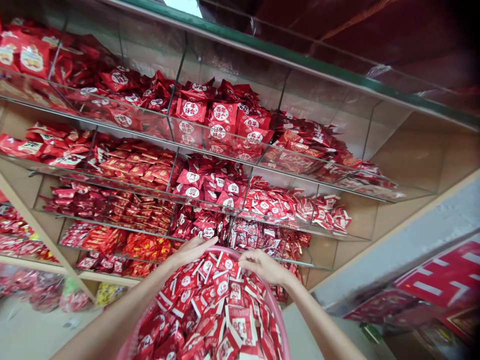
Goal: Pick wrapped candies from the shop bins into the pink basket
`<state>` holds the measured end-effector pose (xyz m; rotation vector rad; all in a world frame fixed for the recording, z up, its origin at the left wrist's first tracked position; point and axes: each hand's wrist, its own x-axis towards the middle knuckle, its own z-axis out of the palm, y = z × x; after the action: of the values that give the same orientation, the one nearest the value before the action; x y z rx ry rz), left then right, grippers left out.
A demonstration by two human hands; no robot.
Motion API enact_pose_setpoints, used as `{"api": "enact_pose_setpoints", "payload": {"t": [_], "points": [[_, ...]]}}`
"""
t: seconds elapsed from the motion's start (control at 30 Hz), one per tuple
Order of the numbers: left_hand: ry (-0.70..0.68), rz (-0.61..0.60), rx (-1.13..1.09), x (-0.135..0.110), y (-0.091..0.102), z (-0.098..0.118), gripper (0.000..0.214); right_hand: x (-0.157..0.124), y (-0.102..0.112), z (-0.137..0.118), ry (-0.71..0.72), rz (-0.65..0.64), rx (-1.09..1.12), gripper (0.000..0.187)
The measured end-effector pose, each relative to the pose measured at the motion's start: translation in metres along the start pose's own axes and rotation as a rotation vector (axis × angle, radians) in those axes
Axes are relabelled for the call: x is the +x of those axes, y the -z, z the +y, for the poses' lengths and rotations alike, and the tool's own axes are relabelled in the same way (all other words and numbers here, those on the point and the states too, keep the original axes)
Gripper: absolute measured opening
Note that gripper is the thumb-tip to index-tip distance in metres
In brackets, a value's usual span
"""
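A pink round basket [279, 320] heaped with small red and white sweet packets [221, 310] fills the bottom middle of the head view. My left hand [193, 248] rests at the basket's far rim, fingers held together and stretched over the packets. My right hand [260, 263] reaches in from the right, its fingers curled down and pinching among the top packets; what they grip is too small to make out. Just beyond both hands is a glass bin of like red packets [198, 225].
A tiered glass display [221, 145] with several divided bins of red packets rises ahead. A wooden frame [41, 230] runs at the left, a pale wall and red signs [442, 280] at the right. Bagged goods [45, 292] lie low on the left.
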<state>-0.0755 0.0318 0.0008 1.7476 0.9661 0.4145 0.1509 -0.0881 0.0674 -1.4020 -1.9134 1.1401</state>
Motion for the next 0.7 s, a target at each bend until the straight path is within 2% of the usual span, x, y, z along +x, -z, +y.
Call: {"api": "enact_pose_setpoints", "payload": {"t": [0.13,0.2,0.43,0.53,0.7], "points": [[0.005,0.005,0.023,-0.001,-0.001,0.001,0.059,0.004,0.003,0.003,-0.071,-0.113,0.047,0.034],[0.009,0.004,0.027,-0.001,-0.002,0.002,0.059,0.008,0.004,0.004,-0.086,-0.121,0.005,0.035],[0.017,0.020,0.056,0.000,-0.002,0.004,0.059,0.023,0.007,0.007,0.003,-0.030,-0.408,0.024],[0.010,0.024,0.061,0.000,-0.001,0.004,0.059,0.027,0.007,0.003,0.041,-0.026,-0.548,0.023],[0.007,0.020,0.039,0.001,-0.001,0.004,0.059,0.032,0.002,-0.007,0.014,-0.053,-0.728,0.025]]}}
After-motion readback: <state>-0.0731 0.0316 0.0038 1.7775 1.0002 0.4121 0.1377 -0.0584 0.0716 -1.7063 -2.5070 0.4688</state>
